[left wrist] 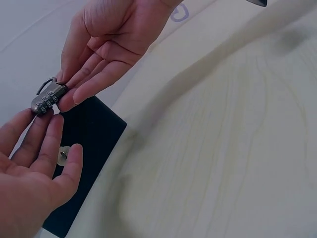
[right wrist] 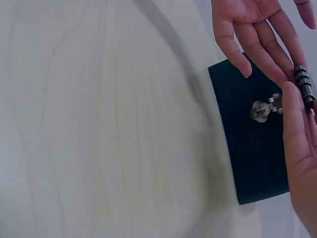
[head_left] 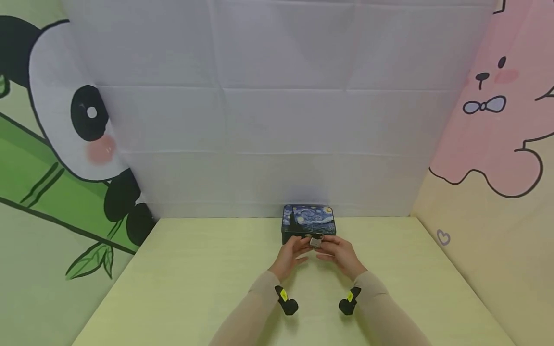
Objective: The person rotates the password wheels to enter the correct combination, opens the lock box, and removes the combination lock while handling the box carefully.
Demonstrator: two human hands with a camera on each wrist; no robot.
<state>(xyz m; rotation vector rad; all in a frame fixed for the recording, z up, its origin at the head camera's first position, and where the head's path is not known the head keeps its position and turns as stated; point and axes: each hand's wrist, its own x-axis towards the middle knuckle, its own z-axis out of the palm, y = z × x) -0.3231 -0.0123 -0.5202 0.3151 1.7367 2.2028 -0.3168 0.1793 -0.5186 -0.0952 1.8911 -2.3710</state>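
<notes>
Both hands meet at a small metal combination padlock (left wrist: 48,98) in front of the tin box (head_left: 308,219). My right hand (head_left: 342,254) pinches one end of the lock, near its thin curved shackle. At the other end, fingertips of my left hand (head_left: 290,257) touch the lock body with fingers fairly straight; the thumb shows apart from the lock in the right wrist view. Number dials (right wrist: 301,74) face the wrist cameras. The box carries a blue starry-night picture on its lid and a metal clasp (right wrist: 260,111) on its dark front; the padlock is off this clasp.
The box stands on a pale wood-look table (head_left: 207,283), near a white cloth backdrop (head_left: 277,120). Painted walls flank the table, with a panda (head_left: 56,105) at left and a pink bear (head_left: 493,125) at right. Black cameras (head_left: 289,305) are strapped to both wrists.
</notes>
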